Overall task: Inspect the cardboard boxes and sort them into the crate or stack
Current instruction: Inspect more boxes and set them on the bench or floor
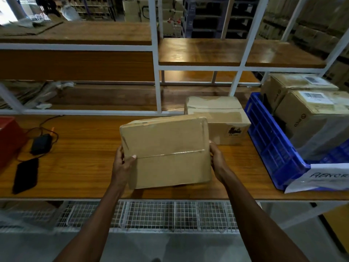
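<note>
A taped brown cardboard box (166, 152) is held just above the wooden table, tilted so its broad face points at me. My left hand (123, 163) grips its left edge, thumb curled over the front. My right hand (217, 157) grips its right edge, fingers hidden behind the box. Behind it a second cardboard box (224, 118) rests on the table, its top taped and dented. At the right stands a blue plastic crate (272, 148) holding two labelled cardboard boxes (317, 118).
A white paper label (324, 176) hangs on the crate's near end. A black adapter with cable (40, 143) and a flat black pouch (25, 174) lie at the left, beside a red box (9, 135). White-framed wooden shelves (156, 76) rise behind the table.
</note>
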Demonstrator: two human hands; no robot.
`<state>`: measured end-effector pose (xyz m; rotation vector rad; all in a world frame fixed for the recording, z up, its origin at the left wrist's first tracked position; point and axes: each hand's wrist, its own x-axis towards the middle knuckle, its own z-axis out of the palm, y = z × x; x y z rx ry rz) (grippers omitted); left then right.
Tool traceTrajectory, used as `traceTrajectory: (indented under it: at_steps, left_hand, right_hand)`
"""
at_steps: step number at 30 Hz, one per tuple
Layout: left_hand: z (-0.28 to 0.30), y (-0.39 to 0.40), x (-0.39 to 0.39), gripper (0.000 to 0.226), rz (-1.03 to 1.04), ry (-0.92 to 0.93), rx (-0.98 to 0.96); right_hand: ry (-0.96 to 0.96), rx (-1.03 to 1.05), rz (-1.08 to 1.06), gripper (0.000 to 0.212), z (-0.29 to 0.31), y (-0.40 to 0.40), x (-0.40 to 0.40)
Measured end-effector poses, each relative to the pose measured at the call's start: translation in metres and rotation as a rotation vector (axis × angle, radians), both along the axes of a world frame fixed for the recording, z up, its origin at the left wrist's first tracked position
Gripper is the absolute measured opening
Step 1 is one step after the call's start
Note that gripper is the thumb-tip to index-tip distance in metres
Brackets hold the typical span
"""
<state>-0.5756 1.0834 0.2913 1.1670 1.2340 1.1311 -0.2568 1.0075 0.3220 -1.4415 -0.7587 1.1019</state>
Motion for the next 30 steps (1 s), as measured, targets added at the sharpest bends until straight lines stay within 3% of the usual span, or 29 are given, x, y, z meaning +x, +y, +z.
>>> traceTrajectory:
  at_steps: [3,7,11,13,16,18,23,27,30]
  left_hand:
    - [0.003,0.007,-0.007,0.071,0.098,0.012,-0.031]
    - [0.004,0.017,-0.015,0.051,0.175,0.034,-0.057]
    - [0.005,0.027,-0.023,0.049,0.190,0.033,-0.082]
    - [0.008,0.032,-0.024,0.052,0.174,0.005,-0.114]
    - [0.007,0.045,-0.027,0.053,0.132,-0.024,-0.159]
    - [0.005,0.053,-0.028,0.052,0.110,0.027,-0.168]
    - [0.006,0.074,-0.026,0.054,0.059,0.107,-0.181]
    - [0.009,0.098,-0.022,0.060,0.014,0.136,-0.211]
    - [0.010,0.115,-0.019,0.058,0.015,0.136,-0.222]
  right_hand:
    - [0.001,-0.046,0.037,0.052,0.006,0.011,-0.010]
    - [0.004,-0.040,0.114,0.046,0.011,0.028,-0.021]
    - [-0.028,-0.067,0.160,0.038,0.012,0.043,-0.030]
    - [-0.035,-0.107,0.174,0.052,0.007,0.051,-0.030]
    - [-0.073,-0.122,0.203,0.027,0.007,0.058,-0.029]
    - [-0.065,-0.154,0.196,0.023,0.005,0.064,-0.026]
    - [-0.028,-0.231,0.183,0.050,-0.004,0.085,-0.028]
    - [0.022,-0.228,0.084,0.045,-0.009,0.099,-0.031]
    - [0.056,-0.202,0.030,0.071,-0.015,0.107,-0.028]
